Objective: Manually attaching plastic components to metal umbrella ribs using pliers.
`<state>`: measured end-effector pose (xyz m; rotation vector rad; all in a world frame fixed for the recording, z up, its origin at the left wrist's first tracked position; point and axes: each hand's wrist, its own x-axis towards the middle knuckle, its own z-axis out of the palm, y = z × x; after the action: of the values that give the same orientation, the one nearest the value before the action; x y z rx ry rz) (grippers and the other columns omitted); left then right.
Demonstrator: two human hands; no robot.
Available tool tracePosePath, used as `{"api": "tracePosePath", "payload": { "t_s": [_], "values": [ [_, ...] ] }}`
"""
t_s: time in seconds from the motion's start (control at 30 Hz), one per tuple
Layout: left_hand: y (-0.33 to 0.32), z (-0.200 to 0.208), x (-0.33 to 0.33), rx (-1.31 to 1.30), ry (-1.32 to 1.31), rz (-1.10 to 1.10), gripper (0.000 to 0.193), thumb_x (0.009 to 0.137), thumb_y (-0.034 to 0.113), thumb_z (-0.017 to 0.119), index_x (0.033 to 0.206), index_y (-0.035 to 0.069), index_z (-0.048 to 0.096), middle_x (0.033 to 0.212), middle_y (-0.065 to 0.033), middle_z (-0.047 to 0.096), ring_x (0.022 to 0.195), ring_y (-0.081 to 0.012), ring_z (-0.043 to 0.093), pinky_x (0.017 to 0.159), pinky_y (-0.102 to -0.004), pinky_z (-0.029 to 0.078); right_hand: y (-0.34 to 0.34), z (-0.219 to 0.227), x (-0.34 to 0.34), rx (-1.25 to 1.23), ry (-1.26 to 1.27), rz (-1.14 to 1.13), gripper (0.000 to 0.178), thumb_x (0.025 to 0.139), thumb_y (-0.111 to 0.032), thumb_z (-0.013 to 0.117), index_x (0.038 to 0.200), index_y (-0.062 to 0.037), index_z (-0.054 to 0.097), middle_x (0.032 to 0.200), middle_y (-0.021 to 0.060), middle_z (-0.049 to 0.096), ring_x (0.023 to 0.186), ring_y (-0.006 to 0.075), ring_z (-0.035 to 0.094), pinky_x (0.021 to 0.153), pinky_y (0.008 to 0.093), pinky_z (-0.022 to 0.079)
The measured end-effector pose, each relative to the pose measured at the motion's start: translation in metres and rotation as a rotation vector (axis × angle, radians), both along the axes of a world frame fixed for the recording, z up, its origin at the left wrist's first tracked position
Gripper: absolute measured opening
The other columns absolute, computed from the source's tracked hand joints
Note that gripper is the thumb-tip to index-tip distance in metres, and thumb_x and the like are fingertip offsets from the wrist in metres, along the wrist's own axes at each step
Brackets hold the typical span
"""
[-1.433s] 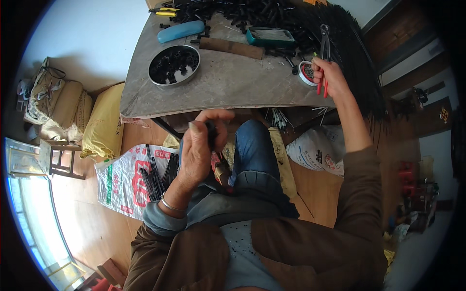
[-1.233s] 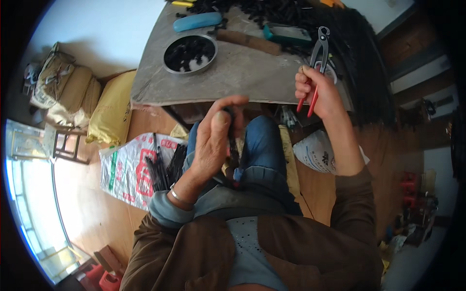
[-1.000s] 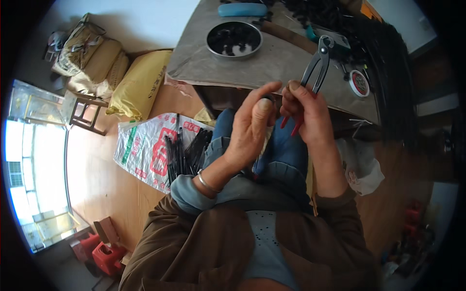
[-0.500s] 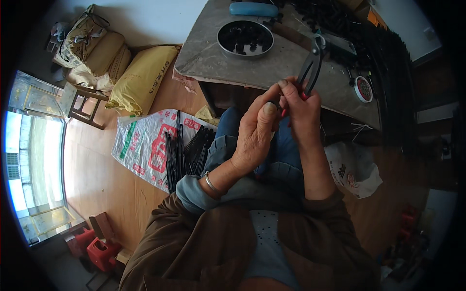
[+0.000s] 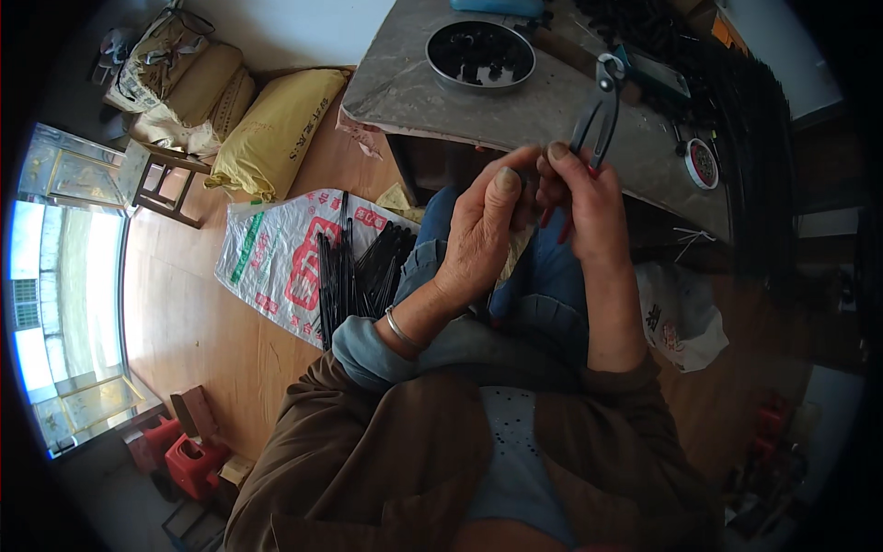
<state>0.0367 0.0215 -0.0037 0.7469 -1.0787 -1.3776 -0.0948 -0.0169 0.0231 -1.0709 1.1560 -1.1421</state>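
Note:
My right hand is wrapped around a pair of pincers with dark metal jaws and red handles. The jaws point up and away from me, over the front edge of the table. Close beside it on the left, my left hand has its fingers curled in and its thumb raised. A small dark bit shows by its fingertips, too hidden to name. Both hands are above my lap. On the table, a round metal bowl holds small black pieces in what looks like liquid.
The grey table carries heaps of black parts, a blue case and a small round tin. Black rods lie on a printed white sack left of my legs. A yellow sack, a wooden stool and a plastic bag surround me.
The view has shifted slightly. My hands have drawn a little apart, the right one with the pincers toward the right. Its grip on the pincers stays.

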Motion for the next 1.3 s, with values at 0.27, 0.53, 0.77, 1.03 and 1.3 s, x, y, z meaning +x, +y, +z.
{"api": "tracePosePath", "payload": {
  "t_s": [0.27,0.53,0.77,1.03,1.3],
  "values": [
    [-0.003,-0.005,0.001,0.052,0.024,0.126,0.044,0.102,0.034,0.041,0.126,-0.001,0.051,0.097,-0.0023,0.044,0.079,-0.0071,0.049,0.069,-0.0218,0.044,0.019,-0.003,0.012,0.002,-0.123,0.113,0.023,0.093,-0.026,0.059,0.084,-0.0052,0.062,0.066,0.0003,0.058,0.055,0.0077,0.055,0.046,0.0215,0.040],
    [-0.004,-0.001,0.002,0.027,-0.009,0.113,0.044,0.101,0.035,0.043,0.126,0.000,0.052,0.101,-0.0042,0.045,0.083,-0.0083,0.052,0.072,-0.0218,0.047,0.018,-0.002,0.014,-0.005,-0.143,0.071,0.021,0.094,-0.025,0.059,0.087,-0.0044,0.062,0.067,-0.0002,0.058,0.054,0.0071,0.054,0.045,0.0206,0.040],
    [-0.002,0.002,0.002,-0.026,-0.033,0.131,0.042,0.101,0.033,0.043,0.125,0.001,0.053,0.101,-0.0042,0.045,0.083,-0.0083,0.052,0.073,-0.0216,0.047,0.020,0.000,0.017,-0.001,-0.162,0.049,0.020,0.093,-0.023,0.059,0.089,-0.0044,0.063,0.067,-0.0008,0.058,0.054,0.0067,0.054,0.044,0.0205,0.040],
    [-0.001,0.004,0.002,-0.062,-0.032,0.116,0.042,0.100,0.033,0.044,0.126,0.001,0.052,0.102,-0.0040,0.044,0.085,-0.0081,0.055,0.073,-0.0221,0.050,0.021,0.000,0.017,0.021,-0.158,0.030,0.021,0.093,-0.026,0.061,0.085,-0.0059,0.062,0.067,-0.0015,0.057,0.055,0.0064,0.054,0.044,0.0205,0.040],
    [-0.003,-0.001,0.001,-0.099,-0.075,0.148,0.041,0.100,0.033,0.044,0.125,0.002,0.053,0.102,-0.0041,0.044,0.084,-0.0083,0.054,0.072,-0.0215,0.049,0.020,-0.001,0.017,0.015,-0.139,0.023,0.021,0.092,-0.026,0.061,0.084,-0.0064,0.062,0.067,-0.0026,0.056,0.055,0.0057,0.053,0.044,0.0206,0.039]
  ]
}}
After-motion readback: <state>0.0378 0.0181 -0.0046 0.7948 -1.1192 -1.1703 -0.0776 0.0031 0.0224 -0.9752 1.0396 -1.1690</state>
